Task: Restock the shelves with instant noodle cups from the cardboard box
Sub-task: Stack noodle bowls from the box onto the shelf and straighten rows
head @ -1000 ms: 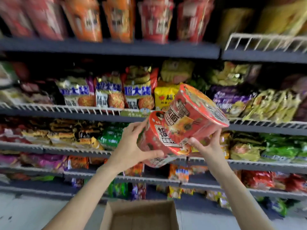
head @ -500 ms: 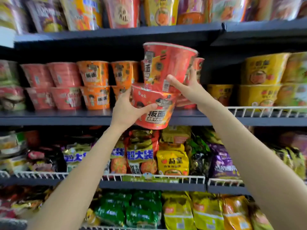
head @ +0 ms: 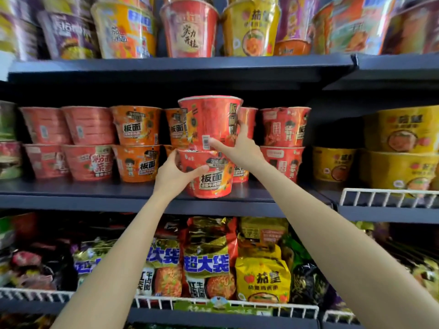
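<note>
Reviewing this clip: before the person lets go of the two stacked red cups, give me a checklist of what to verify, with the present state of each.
1. Lower red cup seated on the middle shelf: ok, its base rests near the front edge.
2. Upper red cup square on the lower one: ok, upright.
3. Left hand steadying the lower cup: ok, fingers wrap its side.
4. Right hand steadying the upper cup: ok.
5. Clearance under the shelf above: ok, a gap shows.
6. Stack pushed back level with the neighbouring orange cups: not ok, it stands further forward.
</note>
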Demonstrator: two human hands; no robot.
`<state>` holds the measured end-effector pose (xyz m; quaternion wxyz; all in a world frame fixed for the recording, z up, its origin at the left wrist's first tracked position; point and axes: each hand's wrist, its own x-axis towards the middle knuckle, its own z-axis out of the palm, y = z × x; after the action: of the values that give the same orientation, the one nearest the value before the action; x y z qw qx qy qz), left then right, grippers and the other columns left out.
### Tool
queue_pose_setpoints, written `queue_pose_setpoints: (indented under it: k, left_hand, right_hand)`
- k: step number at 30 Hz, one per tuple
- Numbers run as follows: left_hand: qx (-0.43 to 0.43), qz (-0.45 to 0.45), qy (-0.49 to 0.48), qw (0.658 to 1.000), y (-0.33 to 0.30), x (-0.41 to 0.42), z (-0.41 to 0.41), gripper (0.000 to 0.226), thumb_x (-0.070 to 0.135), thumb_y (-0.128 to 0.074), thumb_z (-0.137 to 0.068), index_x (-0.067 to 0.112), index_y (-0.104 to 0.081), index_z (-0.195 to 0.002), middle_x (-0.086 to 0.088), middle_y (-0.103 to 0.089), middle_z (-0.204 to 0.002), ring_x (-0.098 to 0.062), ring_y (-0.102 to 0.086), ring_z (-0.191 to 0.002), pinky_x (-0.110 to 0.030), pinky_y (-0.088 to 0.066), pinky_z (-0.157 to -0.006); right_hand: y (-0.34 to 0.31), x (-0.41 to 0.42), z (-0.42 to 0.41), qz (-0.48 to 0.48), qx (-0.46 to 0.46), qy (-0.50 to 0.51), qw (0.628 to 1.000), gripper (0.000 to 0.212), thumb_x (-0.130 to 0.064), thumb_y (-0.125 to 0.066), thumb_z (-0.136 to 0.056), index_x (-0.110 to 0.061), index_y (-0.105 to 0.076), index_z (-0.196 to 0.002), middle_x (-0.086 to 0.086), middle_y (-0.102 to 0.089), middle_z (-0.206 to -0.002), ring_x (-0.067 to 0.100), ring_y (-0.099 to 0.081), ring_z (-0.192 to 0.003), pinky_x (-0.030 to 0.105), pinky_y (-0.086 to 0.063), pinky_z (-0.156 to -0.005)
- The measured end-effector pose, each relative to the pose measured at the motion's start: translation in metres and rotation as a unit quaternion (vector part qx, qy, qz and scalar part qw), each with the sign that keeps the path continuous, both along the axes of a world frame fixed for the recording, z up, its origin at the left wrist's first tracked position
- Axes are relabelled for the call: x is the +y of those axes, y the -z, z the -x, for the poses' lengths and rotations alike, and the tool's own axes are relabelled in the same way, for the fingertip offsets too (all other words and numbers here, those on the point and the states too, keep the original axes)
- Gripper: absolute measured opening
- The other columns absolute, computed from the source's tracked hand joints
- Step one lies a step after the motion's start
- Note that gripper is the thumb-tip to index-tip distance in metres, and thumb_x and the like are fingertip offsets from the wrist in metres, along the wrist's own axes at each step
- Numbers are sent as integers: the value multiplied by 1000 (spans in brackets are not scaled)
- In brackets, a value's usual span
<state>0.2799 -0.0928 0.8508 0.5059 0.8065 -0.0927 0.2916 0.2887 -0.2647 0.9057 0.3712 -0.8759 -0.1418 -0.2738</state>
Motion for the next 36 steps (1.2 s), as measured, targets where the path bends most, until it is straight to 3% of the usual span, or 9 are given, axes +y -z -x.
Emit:
queue_pose_setpoints:
  k: [4,7,10,12,16,19,23,29,36]
  left_hand:
    - [-5,-7,12,1000,-1,12,-7,88,54,-74,-67,27,-34,-141,7,-55,-128,-13,-52,-117,-26,-39,-90]
    - [13,0,21,1000,-3,24,-15,90,58,-73,-61,31,-37,-139,11,-53,-117,-10,-52,-109,-27,-38,-90]
    - [41,11,42,998,-2,31,-17,89,62,-71,-59,35,-39,-137,8,-54,-128,-12,-51,-116,-30,-40,-93]
    - [45,18,49,998,-2,29,-14,86,59,-71,-65,34,-36,-140,7,-51,-135,-10,-48,-119,-30,-39,-96]
    - [-95,36,-68,992,7,7,2,89,58,-65,-71,27,-27,-145,5,-37,-145,-11,-36,-131,-34,-34,-105]
    - [-259,2,-112,959,16,-27,21,53,44,-57,-82,23,-47,-129,11,-48,-125,-10,-43,-119,-26,-38,-96]
    - [-325,-113,-46,938,11,-85,25,30,34,-53,-86,18,-59,-110,10,-60,-106,-9,-54,-103,-20,-42,-91]
    - [-216,-226,-36,949,-14,-163,-28,43,36,-61,-87,24,-49,-127,5,-54,-126,-12,-49,-117,-30,-41,-95]
    - [-113,-343,-80,929,-34,-211,-95,57,52,-57,-86,28,-40,-135,5,-38,-136,-19,-35,-127,-36,-36,-100]
  right_hand:
    - [4,9,-8,31,-36,18,999,102,-71,-47,-81,-13,0,-151,7,-67,-103,26,-66,-88,33,-46,-66]
    - [8,13,-16,29,-31,7,999,101,-71,-44,-82,-9,-1,-150,-4,-52,-65,16,-57,-61,32,-47,-59]
    - [10,14,-19,39,-25,-13,999,99,-69,-44,-84,-8,-3,-150,-1,-60,-75,12,-56,-62,31,-49,-61]
    - [11,11,-19,15,-25,-43,999,93,-66,-46,-85,-11,-8,-150,4,-66,-102,15,-61,-79,31,-49,-71]
    - [16,-10,-14,-10,-52,-62,997,76,-60,-46,-89,-17,-22,-146,6,-51,-138,23,-55,-118,37,-43,-92]
    - [19,-44,-5,52,-131,-52,989,55,-46,-51,-93,-22,-37,-140,0,-55,-132,14,-60,-101,35,-48,-88]
    - [13,-107,4,146,-217,-51,964,29,-28,-56,-92,-21,-59,-120,-3,-62,-115,12,-59,-103,32,-49,-87]
    - [-10,-201,-9,217,-233,-15,948,19,-22,-57,-89,-21,-66,-106,-5,-68,-97,13,-64,-87,38,-53,-78]
    - [-26,-246,-64,283,-84,73,953,44,-31,-57,-90,-14,-47,-129,10,-57,-126,30,-57,-111,39,-47,-91]
